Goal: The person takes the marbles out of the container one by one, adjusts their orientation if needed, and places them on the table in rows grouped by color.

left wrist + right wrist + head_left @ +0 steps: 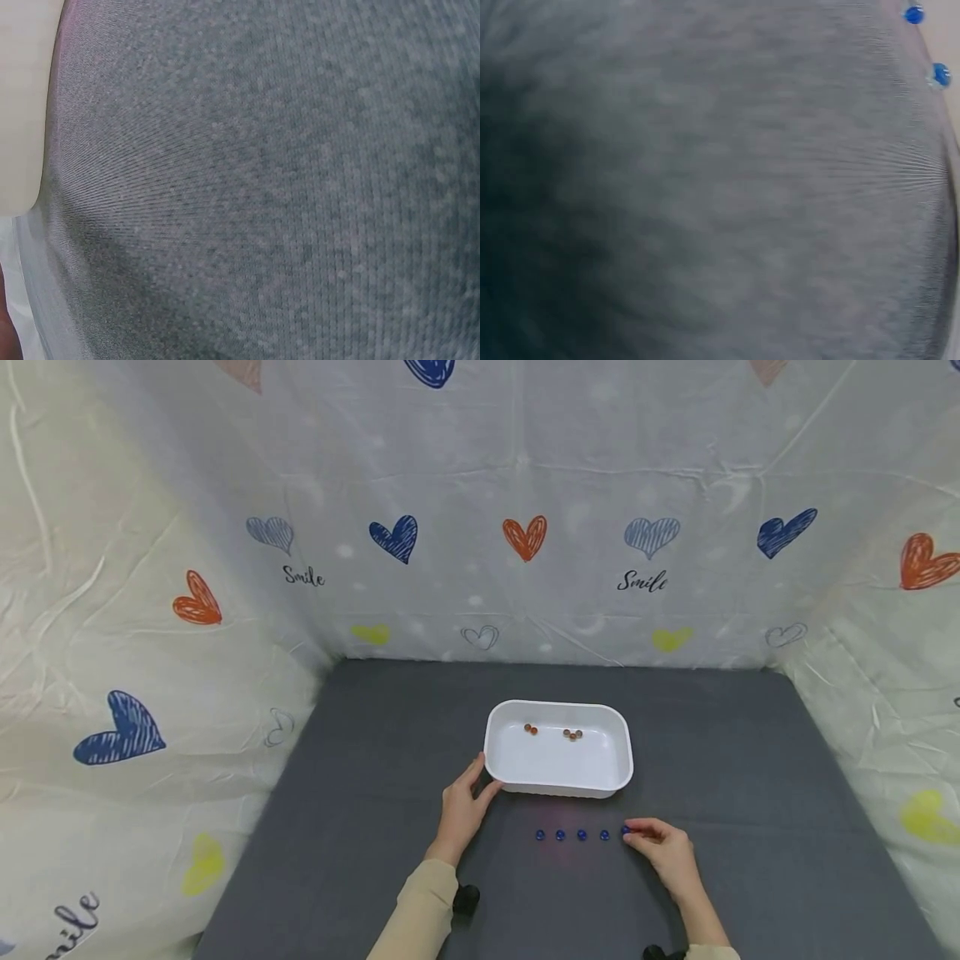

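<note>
A white rectangular tray (555, 777) sits on the dark cloth, with several small amber-brown marbles (573, 735) inside it. My left hand (461, 814) is at its near left corner, fingers along the left side and thumb at the front edge. In front of the tray, several blue marbles (581, 835) lie in a row running left to right. At the row's right end my right hand (663, 852) pinches a blue marble (626, 830) between thumb and fingertips, low over the cloth. Two blue marbles (941, 75) show at the upper right of the right wrist view.
A dark grey cloth (360, 760) covers the table. White curtains with printed hearts (527, 537) stand behind and at both sides. The left wrist view is mostly cloth, with the tray wall (22, 112) along its left edge.
</note>
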A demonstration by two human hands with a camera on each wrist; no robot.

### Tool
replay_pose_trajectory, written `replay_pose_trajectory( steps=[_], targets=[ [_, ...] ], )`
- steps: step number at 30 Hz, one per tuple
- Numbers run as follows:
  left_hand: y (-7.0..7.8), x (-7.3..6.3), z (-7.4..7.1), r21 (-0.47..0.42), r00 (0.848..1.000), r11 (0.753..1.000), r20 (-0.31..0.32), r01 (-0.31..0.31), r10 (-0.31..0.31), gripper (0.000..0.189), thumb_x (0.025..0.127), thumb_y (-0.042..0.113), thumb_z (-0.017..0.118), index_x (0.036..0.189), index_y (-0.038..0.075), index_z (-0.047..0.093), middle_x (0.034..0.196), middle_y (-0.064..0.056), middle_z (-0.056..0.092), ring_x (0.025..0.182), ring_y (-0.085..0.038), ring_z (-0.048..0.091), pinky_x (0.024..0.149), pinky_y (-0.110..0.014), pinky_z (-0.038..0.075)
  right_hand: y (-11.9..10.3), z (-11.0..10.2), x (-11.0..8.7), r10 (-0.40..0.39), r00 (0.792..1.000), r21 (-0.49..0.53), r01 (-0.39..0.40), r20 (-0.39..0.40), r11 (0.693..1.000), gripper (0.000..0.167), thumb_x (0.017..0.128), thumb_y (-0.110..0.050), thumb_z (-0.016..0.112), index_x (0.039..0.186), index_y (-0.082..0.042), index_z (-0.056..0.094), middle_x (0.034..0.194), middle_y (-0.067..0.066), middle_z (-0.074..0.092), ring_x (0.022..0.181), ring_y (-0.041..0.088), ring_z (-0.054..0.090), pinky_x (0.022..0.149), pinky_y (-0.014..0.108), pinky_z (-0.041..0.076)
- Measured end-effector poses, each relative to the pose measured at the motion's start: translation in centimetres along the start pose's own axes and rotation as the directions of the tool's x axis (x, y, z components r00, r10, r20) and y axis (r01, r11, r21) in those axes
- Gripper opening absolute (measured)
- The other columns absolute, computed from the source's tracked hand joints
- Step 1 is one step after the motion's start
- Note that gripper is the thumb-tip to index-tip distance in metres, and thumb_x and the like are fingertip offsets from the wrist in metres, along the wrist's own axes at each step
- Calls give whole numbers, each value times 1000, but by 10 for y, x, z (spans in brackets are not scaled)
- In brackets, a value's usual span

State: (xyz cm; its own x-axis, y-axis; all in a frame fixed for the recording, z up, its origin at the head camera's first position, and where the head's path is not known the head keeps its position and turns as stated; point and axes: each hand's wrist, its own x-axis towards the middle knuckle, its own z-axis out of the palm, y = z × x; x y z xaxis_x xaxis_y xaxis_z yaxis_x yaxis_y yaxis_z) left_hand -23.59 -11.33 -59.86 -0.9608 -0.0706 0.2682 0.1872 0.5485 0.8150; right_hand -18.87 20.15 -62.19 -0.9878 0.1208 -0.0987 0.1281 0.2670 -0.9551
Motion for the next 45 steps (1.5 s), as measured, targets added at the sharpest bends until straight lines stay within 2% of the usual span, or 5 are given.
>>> replay_pose_trajectory(
  steps=[14, 23, 36, 40, 45],
  targets=[
    [0, 1, 2, -4, 1000, 1000, -8, -15, 15, 63, 82, 21, 71, 135, -1, 45, 136, -20, 44, 123, -27, 44, 95, -30, 44, -1, 3, -3, -65, 997, -169, 59, -30, 984, 17, 74, 0, 75, 90, -1, 72, 78, 5, 68, 68, 8, 63, 58, 17, 52],
    [1, 0, 2, -13, 1000, 1000, -4, -10, 10, 62, 82, 20, 71, 135, -1, 45, 135, -19, 44, 123, -26, 44, 95, -30, 44, -2, 2, -4, -77, 997, -167, 75, -9, 983, 19, 73, 2, 76, 91, 0, 71, 83, 7, 68, 71, 10, 62, 59, 18, 53],
    [-2, 1, 2, -25, 1000, 1000, -5, -4, 3, 63, 82, 21, 71, 135, 0, 45, 136, -18, 44, 123, -26, 43, 96, -31, 43, -11, -11, -2, -23, 1000, -149, 25, 12, 989, 27, 74, -4, 77, 99, -1, 70, 93, 9, 68, 78, 12, 62, 64, 18, 53],
    [-2, 0, 2, -25, 1000, 1000, -3, 0, 0, 63, 82, 20, 71, 136, 0, 44, 137, -18, 43, 124, -26, 42, 96, -31, 43, -19, -16, 2, -85, 996, -132, 85, 10, 988, 26, 77, -4, 75, 101, 1, 69, 92, 11, 67, 77, 11, 62, 62, 19, 54],
    [-2, -1, 2, -24, 1000, 1000, -2, 3, -3, 64, 82, 22, 71, 136, -1, 44, 137, -18, 43, 124, -26, 42, 96, -31, 43, -32, -19, 15, -230, 973, -96, 228, -7, 969, 25, 80, -4, 72, 103, 5, 67, 92, 16, 66, 77, 12, 63, 61, 18, 54]
  ],
)
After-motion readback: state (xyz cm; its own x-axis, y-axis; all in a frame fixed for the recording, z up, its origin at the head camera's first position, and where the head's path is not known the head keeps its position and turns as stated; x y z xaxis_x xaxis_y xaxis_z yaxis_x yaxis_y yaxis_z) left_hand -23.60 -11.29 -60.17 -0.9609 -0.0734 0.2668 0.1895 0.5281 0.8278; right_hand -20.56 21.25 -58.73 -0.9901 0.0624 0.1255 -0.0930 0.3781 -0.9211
